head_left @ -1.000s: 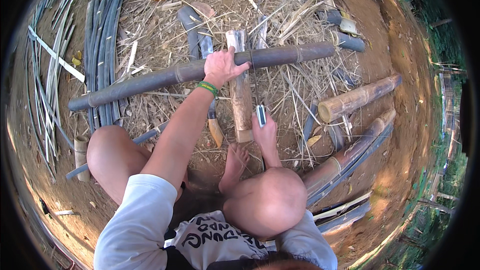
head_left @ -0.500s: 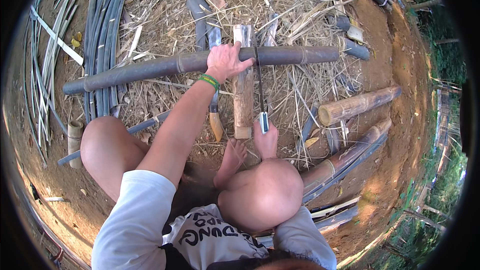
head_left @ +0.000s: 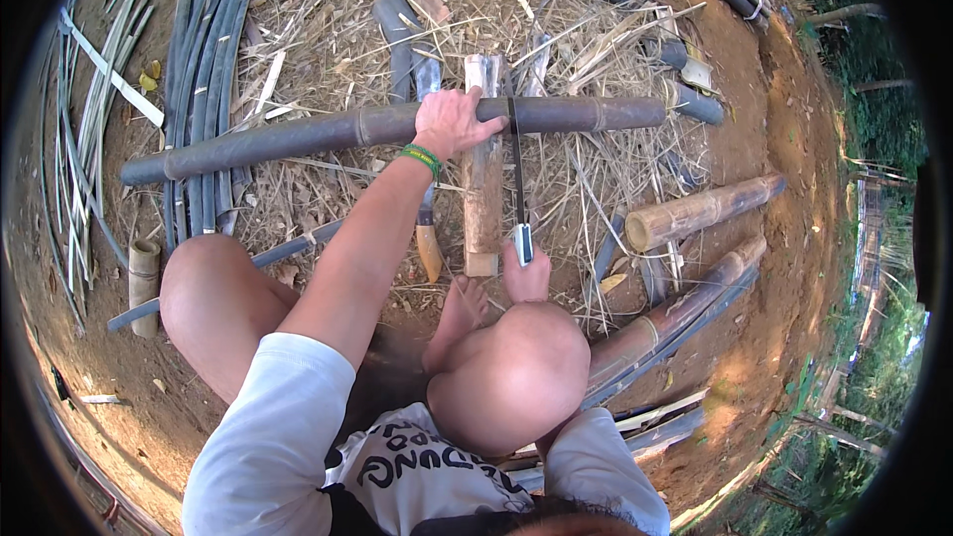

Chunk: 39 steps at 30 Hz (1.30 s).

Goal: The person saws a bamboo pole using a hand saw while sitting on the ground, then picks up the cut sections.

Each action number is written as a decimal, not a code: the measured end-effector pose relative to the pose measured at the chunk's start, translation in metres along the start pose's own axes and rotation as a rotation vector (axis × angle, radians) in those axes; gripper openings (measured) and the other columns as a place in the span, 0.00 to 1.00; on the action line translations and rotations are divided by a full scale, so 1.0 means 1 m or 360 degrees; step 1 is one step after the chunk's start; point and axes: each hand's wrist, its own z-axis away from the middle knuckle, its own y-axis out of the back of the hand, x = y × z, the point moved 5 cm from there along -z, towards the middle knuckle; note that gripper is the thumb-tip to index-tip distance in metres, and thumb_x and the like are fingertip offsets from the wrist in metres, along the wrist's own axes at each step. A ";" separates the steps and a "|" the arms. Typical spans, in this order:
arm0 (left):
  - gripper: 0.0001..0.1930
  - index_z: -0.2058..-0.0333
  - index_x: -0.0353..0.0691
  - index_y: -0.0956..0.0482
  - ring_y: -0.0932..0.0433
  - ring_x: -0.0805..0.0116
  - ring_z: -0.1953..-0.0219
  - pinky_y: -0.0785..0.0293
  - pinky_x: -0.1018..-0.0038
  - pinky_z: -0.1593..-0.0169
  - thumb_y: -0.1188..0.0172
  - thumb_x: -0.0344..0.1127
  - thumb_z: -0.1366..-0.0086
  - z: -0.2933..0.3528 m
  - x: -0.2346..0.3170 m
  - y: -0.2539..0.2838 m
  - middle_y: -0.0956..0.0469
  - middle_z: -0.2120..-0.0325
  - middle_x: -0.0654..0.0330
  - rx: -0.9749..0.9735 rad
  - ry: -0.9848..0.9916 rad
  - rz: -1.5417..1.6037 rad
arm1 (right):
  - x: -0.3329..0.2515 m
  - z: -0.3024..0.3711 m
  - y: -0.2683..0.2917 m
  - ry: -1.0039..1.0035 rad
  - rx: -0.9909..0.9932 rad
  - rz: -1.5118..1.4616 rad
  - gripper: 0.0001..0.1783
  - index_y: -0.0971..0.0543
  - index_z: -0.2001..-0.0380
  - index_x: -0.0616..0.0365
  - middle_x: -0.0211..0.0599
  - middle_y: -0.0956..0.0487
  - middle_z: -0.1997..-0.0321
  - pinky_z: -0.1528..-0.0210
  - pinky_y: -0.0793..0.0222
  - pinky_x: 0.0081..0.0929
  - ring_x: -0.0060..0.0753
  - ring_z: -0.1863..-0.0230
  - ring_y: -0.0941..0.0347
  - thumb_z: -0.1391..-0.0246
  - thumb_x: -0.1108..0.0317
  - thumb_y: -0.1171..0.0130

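A dark bamboo pole (head_left: 288,138) lies crosswise over a squared wooden block (head_left: 482,189). Pressing down on the pole where it crosses the block, my left hand (head_left: 452,121) grips it, thumb stretched right. Just beyond that thumb, the thin blade of a hand saw (head_left: 515,169) crosses the pole. My right hand (head_left: 526,276) is closed around the saw's pale handle, close to my right knee; the knee hides part of that arm. Left of the block lies a large knife (head_left: 429,253) with a wooden handle, its blade passing under the pole.
Dark bamboo lengths (head_left: 206,69) and thin split strips (head_left: 104,119) lie at the left. Rightward are a cut bamboo section (head_left: 705,210) and another long piece (head_left: 675,318). Straw-like shavings (head_left: 586,179) cover the ground around the block. A short bamboo stub (head_left: 144,288) stands beside my left knee.
The view has shifted slightly. Both hands keep their holds on the pole and the saw, and the blade stays across the pole at about the same place.
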 end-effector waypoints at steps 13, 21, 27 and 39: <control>0.38 0.52 0.34 0.29 0.12 0.49 0.58 0.16 0.58 0.52 0.23 0.55 0.51 -0.009 -0.015 -0.008 0.14 0.63 0.45 0.0050 -0.0173 -0.0224 | -0.052 -0.054 -0.016 0.0265 -0.0101 -0.0149 0.24 0.20 0.55 0.70 0.58 0.18 0.71 0.59 0.26 0.50 0.61 0.66 0.18 0.33 0.53 0.40; 0.46 0.47 0.35 0.33 0.13 0.46 0.56 0.16 0.57 0.52 0.21 0.59 0.54 0.009 0.011 -0.022 0.14 0.60 0.45 0.0068 -0.0220 -0.0195 | -0.009 -0.041 -0.006 0.0205 -0.0129 -0.0259 0.23 0.20 0.55 0.67 0.56 0.18 0.69 0.61 0.27 0.47 0.56 0.66 0.19 0.32 0.52 0.41; 0.42 0.50 0.35 0.26 0.13 0.48 0.55 0.16 0.59 0.49 0.22 0.62 0.53 0.013 0.003 -0.019 0.14 0.59 0.46 -0.0090 -0.0086 -0.0232 | -0.020 -0.044 -0.003 0.0289 -0.0025 -0.0212 0.30 0.18 0.61 0.68 0.59 0.19 0.71 0.60 0.28 0.51 0.60 0.67 0.19 0.30 0.45 0.46; 0.32 0.57 0.38 0.17 0.11 0.52 0.59 0.14 0.62 0.53 0.23 0.57 0.51 0.009 0.002 -0.018 0.12 0.64 0.50 -0.0108 -0.0100 -0.0199 | 0.012 0.027 0.004 -0.0016 0.0015 -0.0265 0.29 0.18 0.64 0.70 0.57 0.22 0.76 0.66 0.29 0.47 0.48 0.73 0.23 0.29 0.48 0.46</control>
